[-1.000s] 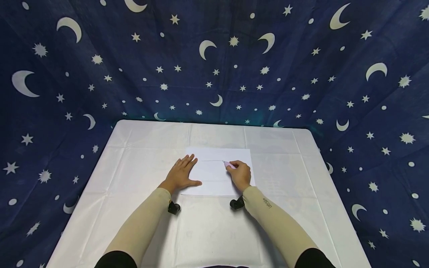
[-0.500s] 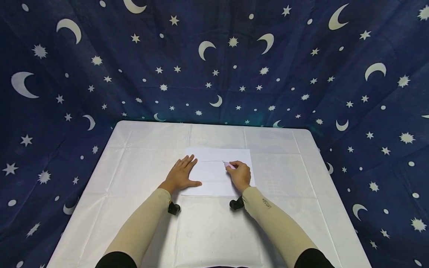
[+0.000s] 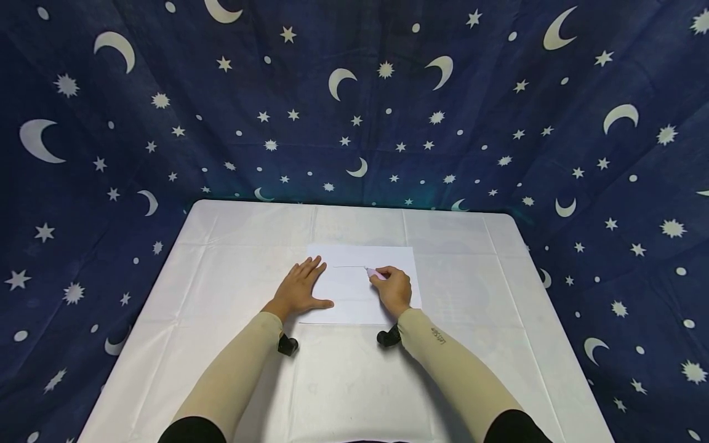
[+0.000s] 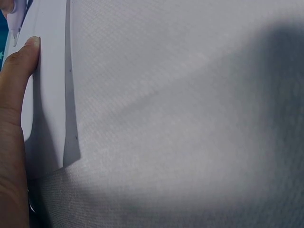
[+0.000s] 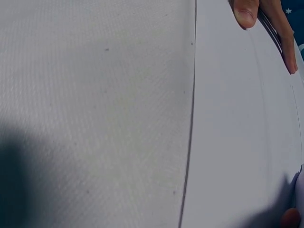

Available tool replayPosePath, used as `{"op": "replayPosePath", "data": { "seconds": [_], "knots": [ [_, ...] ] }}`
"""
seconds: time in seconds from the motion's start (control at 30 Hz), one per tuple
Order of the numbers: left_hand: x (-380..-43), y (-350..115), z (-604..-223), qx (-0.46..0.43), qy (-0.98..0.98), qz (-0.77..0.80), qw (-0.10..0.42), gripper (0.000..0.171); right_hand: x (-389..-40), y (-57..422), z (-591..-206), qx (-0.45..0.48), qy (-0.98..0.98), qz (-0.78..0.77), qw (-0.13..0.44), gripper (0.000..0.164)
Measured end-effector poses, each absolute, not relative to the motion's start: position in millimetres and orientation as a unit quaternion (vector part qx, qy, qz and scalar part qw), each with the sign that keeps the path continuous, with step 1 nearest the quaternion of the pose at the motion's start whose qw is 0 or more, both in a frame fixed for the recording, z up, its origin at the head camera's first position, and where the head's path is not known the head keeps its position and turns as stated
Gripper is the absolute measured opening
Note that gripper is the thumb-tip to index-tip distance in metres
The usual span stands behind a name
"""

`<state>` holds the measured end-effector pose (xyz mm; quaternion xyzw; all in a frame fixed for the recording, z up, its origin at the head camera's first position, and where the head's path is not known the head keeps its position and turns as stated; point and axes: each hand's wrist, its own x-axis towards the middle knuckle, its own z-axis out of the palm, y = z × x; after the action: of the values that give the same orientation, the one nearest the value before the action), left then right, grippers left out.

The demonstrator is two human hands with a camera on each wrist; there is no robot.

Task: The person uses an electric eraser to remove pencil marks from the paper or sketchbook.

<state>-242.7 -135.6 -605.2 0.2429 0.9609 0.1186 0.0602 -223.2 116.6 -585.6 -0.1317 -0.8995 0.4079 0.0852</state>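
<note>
A white sheet of paper (image 3: 354, 295) lies on the table with a thin dark horizontal line (image 3: 348, 266) across its upper part. My left hand (image 3: 299, 288) rests on its left side, fingers spread and straight, thumb over the paper. In my right hand (image 3: 394, 289) I pinch a lilac pen (image 3: 375, 274), its tip at the right end of the line. The left wrist view shows the pen (image 4: 16, 16) beyond my left thumb (image 4: 28, 54). In the right wrist view only a sliver of the pen (image 5: 299, 192) shows at the edge.
A white cover with fold creases lies over the table (image 3: 354, 381). Behind and beside it hangs a dark blue curtain (image 3: 310, 80) with moons and stars. Small black devices sit at both wrists.
In the last half second my right hand and the pen have shifted slightly left along the line. My left hand and the paper have stayed in place.
</note>
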Motion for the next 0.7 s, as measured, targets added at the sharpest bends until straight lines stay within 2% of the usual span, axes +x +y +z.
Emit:
{"op": "replayPosePath", "data": {
  "seconds": [0.3,0.7],
  "knots": [
    [-242.6,-134.8,-604.9,0.242,0.962,0.112,0.066,0.109,-225.0,122.0,-587.7,-0.144,-0.902,0.395,0.095,0.018],
    [-243.7,-136.1,-608.5,0.24,0.962,0.111,0.069,0.109,-223.2,118.2,-584.1,-0.138,-0.901,0.404,0.082,0.02]
  ]
}}
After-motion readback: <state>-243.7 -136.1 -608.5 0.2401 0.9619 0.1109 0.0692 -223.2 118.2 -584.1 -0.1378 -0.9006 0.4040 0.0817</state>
